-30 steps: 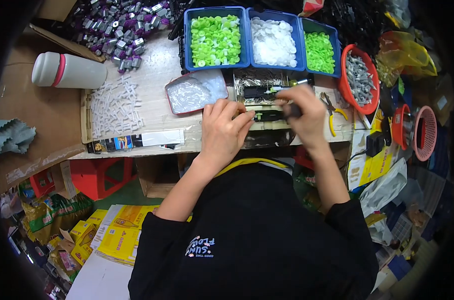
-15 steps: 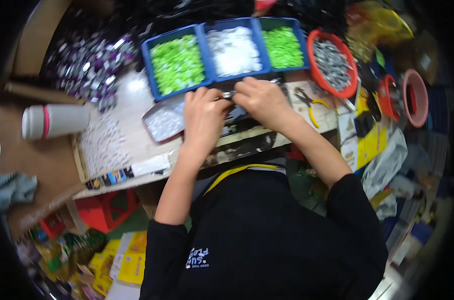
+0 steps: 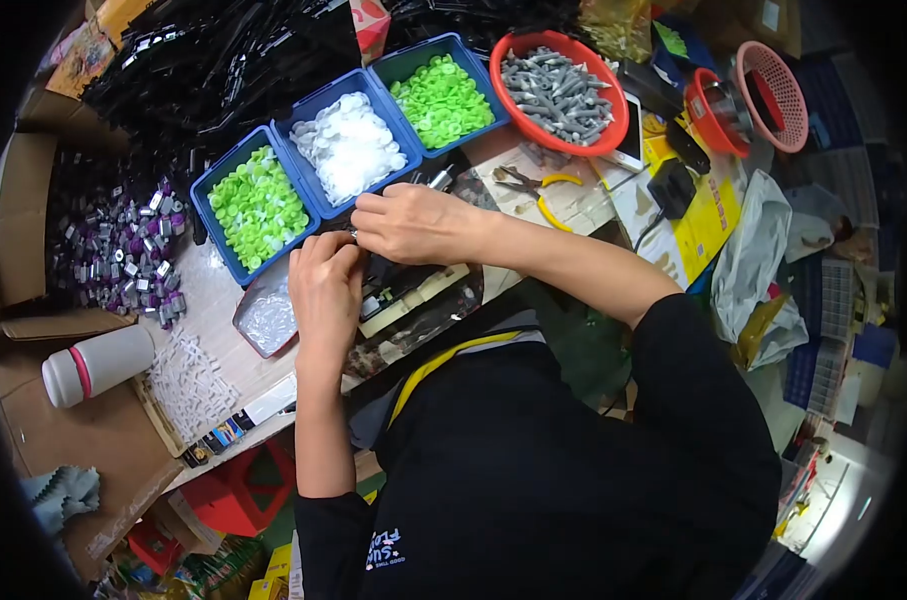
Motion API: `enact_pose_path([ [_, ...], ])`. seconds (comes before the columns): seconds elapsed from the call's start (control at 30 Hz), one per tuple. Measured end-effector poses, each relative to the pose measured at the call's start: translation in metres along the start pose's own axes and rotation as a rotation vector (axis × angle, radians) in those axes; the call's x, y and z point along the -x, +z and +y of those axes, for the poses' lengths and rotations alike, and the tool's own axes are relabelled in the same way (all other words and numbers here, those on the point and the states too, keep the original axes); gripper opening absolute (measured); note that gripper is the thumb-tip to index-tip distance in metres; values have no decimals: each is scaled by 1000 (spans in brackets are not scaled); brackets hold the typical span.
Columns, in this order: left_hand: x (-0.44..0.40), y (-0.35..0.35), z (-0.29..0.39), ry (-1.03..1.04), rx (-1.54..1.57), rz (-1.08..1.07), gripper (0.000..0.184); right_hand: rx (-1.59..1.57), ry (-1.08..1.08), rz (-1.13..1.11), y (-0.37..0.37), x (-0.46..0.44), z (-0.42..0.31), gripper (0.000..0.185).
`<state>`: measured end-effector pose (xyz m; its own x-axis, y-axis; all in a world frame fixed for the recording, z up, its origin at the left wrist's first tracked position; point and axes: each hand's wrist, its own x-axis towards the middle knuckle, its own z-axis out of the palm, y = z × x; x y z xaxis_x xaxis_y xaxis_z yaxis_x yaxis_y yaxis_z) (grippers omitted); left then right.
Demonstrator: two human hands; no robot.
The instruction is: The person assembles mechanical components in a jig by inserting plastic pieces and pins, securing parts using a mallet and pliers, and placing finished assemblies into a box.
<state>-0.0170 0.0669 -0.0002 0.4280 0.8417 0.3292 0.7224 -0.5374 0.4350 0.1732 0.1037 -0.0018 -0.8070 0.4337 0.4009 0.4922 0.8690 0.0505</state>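
My left hand [image 3: 327, 285] is closed, its fingertips pinched near the front of the blue tray of white discs [image 3: 348, 150]. Against it, my right hand [image 3: 413, 224] is closed too, with bent fingers meeting the left fingertips. Whatever lies between them is hidden by the fingers. Beneath and in front of the hands is a pale fixture strip [image 3: 413, 298] with dark parts on it. Beside my left hand lies a red-rimmed tray of clear small pieces [image 3: 269, 312].
Blue trays of green pieces [image 3: 259, 210] [image 3: 443, 103] flank the white discs. A red basket of grey pieces [image 3: 558, 95] and yellow-handled pliers [image 3: 543, 192] are at the right. White parts [image 3: 191, 385], a bottle [image 3: 101, 364] and purple-silver pieces [image 3: 133, 255] lie left.
The view has turned, so the bench looks tilted. My right hand has left the dark tool it held over the fixture, and both hands have come together by the blue trays.
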Motion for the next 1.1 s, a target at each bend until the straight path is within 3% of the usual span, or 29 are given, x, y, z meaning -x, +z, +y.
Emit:
enact_pose_path([
  [0.37,-3,-4,0,68,-6,-26,10,2,51,-50,-7,-4,-3,6],
  [0.73,-3,9,2,34,5,69,8,-92,-89,-36,-5,3,14,6],
  [0.9,-5,9,3,1,11,18,7,-286,44,20,-20,10,13,8],
  [1.0,-1,8,3,-1,88,89,7,-387,198,169,-39,18,-10,20],
  [1.1,5,-6,10,-19,163,170,10,-399,252,66,-41,33,-38,21],
])
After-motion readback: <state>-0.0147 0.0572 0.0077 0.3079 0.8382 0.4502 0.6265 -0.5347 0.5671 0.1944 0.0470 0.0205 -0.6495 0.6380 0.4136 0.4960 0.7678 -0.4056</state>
